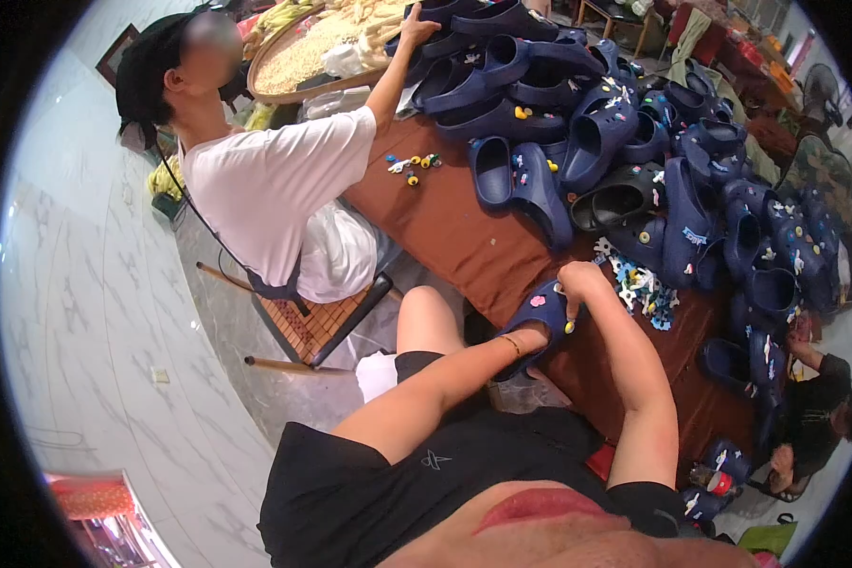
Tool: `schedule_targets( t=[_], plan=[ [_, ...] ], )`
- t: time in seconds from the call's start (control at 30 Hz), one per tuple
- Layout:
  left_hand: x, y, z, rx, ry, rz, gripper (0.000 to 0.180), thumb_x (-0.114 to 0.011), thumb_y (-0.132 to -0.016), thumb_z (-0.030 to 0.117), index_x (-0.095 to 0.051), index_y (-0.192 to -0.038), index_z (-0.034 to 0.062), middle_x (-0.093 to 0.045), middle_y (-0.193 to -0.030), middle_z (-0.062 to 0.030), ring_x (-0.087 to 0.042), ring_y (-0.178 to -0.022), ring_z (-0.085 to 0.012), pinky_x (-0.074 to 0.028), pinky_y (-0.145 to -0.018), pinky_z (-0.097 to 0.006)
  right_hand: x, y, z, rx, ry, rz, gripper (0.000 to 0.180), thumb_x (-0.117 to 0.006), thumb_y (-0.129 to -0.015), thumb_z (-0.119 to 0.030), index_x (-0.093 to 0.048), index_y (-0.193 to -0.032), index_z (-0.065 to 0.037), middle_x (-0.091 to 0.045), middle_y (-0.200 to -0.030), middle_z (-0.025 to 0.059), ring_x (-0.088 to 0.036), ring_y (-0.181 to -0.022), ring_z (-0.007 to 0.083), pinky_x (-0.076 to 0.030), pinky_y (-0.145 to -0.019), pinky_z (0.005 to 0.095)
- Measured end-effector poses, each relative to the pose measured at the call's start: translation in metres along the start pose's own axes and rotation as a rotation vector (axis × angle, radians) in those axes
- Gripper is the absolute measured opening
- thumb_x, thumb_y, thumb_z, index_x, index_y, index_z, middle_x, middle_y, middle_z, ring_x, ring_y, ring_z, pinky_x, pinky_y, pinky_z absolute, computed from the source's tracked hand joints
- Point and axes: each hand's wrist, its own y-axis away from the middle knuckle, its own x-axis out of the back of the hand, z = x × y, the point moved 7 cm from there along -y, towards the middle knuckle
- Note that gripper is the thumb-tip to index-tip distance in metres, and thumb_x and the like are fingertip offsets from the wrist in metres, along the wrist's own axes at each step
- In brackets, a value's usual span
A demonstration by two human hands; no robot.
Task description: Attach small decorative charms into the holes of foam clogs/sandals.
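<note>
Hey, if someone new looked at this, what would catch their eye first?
Probably the heap of mostly navy clogs on the brown-covered table, upper right. Next, the navy clog near the centre, with the wearer's left hand inside and right hand against it. Then the white-shirted co-worker at upper left, reaching to the heap.

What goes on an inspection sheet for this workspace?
Surface: brown-covered table.
Job's things: dark blue clog bearing a pink charm, in hand; heap of similar clogs, one black clog among them.
Clutter: loose pile of charms beside the heap; smaller charm cluster nearer the co-worker.
Hands: left hand inside the held clog, partly hidden; right hand at its upper.
Cables: nothing clearly seen.
Surroundings: second person at right; round tray of pale kernels; marble-patterned wall.
</note>
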Motion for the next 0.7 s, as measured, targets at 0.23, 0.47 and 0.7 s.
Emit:
schedule_targets(
  t=[0.23, 0.47, 0.7],
  plan=[
    [-0.020, 0.015, -0.041, 0.019, -0.075, 0.075, 0.043, -0.054, -0.076, 0.025, -0.049, -0.114, 0.0054, -0.051, -0.115, -0.0172, -0.049, -0.106, -0.0305, -0.039, -0.090, -0.036, 0.007, 0.002, -0.012, 0.065, -0.112, 0.058, 0.049, -0.082, -0.038, -0.023, -0.064, -0.080, -0.006, -0.064, -0.083, 0.0113, -0.062, -0.081, 0.0269, -0.049, -0.069, 0.0362],
    [0.008, -0.008, 0.009, 0.007, -0.026, -0.062, 0.046, -0.053, -0.078, 0.028, -0.047, -0.117, 0.0058, -0.048, -0.120, -0.0160, -0.045, -0.113, -0.0289, -0.036, -0.095, -0.036, -0.013, 0.006, 0.008, 0.002, -0.174, 0.065, 0.048, -0.083, -0.038, -0.020, -0.062, -0.078, -0.005, -0.064, -0.082, 0.0123, -0.061, -0.080, 0.0283, -0.048, -0.069, 0.0361],
    [0.002, 0.003, -0.016, 0.051, 0.028, -0.033, 0.047, -0.052, -0.079, 0.027, -0.045, -0.120, 0.0065, -0.045, -0.124, -0.0145, -0.042, -0.116, -0.0290, -0.034, -0.097, -0.035, -0.007, -0.006, -0.005, 0.034, -0.123, 0.076, 0.046, -0.083, -0.038, -0.020, -0.064, -0.076, -0.004, -0.064, -0.080, 0.0122, -0.062, -0.078, 0.0271, -0.049, -0.068, 0.0355]
  ],
)
